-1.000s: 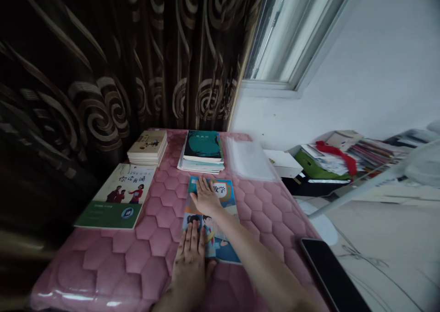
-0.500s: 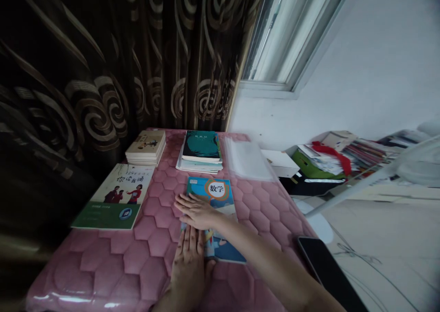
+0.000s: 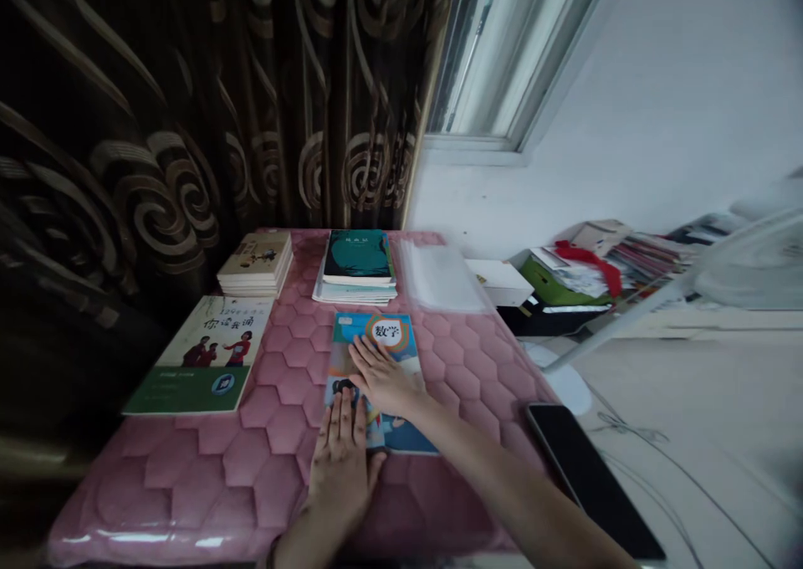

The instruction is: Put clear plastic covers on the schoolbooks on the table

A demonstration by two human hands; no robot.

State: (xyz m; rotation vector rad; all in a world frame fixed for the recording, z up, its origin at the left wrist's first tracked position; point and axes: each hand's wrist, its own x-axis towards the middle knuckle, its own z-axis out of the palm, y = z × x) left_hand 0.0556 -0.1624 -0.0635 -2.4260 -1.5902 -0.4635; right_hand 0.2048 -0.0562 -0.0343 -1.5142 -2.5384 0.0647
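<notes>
Textbook (image 3: pixel 401 351) lies closed and flat on the pink table (image 3: pixel 282 418), the right hand (image 3: pixel 386 378) palm-down across it, fingers loosely together, the left hand (image 3: pixel 342 464) over its near-left corner, fingers slightly apart. Flattening looks partly done; how much remains cannot be told.

Pink-covered table (image 3: pixel 207 469): blue book (image 3: pixel 405 356), other books (image 3: pixel 194 368), clear sleeves (image 3: pixel 442 278).

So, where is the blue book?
In the head view, the blue book lies below centre, partly under the left hand and right hand, left of the black device.
</notes>
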